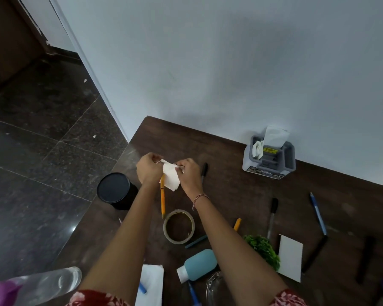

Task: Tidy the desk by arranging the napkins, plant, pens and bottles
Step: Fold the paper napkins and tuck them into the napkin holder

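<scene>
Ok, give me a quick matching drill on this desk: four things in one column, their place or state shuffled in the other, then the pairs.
1 napkin
2 tape roll
3 teal bottle
4 grey organiser

A against the wall
B lying on its side
C pinched by left hand and right hand
D flat, hole facing up

Pairs: 1-C, 2-D, 3-B, 4-A

Bare desk (230, 184) between black marker (204, 171) and grey organiser (269, 155), tape roll (179, 226), pens (272, 217) and bottles (197, 265) crowding the near side
</scene>
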